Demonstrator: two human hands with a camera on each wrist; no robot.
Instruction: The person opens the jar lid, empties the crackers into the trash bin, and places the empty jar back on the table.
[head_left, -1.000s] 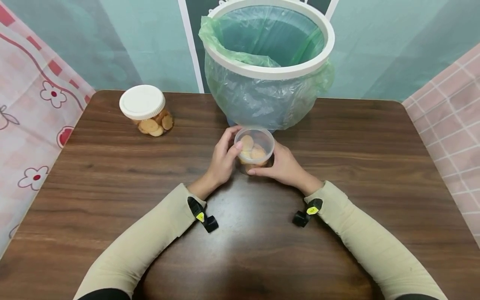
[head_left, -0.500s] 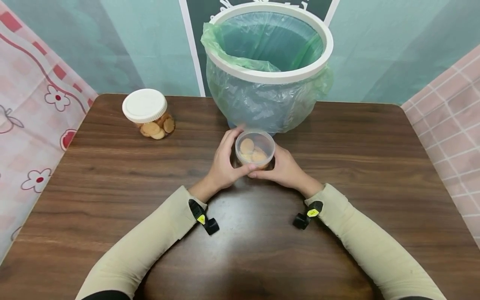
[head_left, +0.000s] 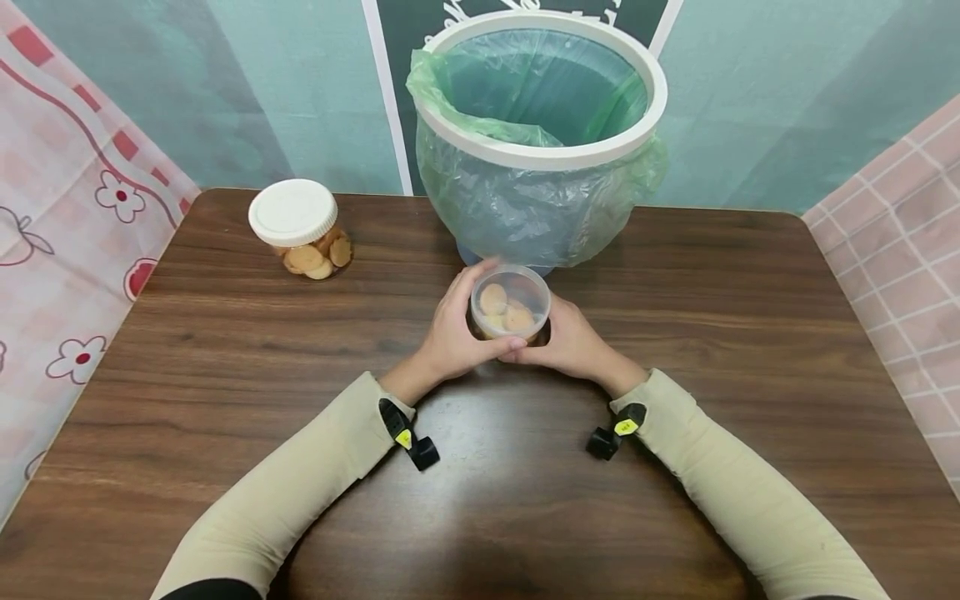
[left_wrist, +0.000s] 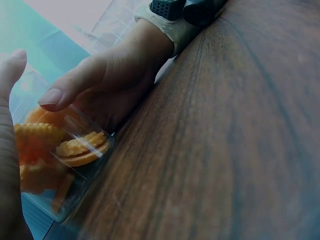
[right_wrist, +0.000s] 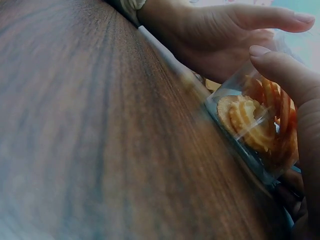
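Head view: at centre frame, the left hand (head_left: 453, 332) and right hand (head_left: 573, 337) together grasp a clear round plastic tub of tan cookies (head_left: 511, 304) on a brown wood-grain surface (head_left: 750, 333). The left thumb, a second ago up by the rim, now crosses the front to meet the right thumb; the tub has barely moved, so the hold seems to be settling. Most fingers behind are hidden; whether a lid covers the tub is hard to tell.

Left wrist view: the tub sits lower left, partly cut off by the near left hand; the right thumb touches its wall.

Right wrist view: the tub is at right, partly behind the right thumb. The left thumb extends above; its contact is unclear. The lower right corner is dark.
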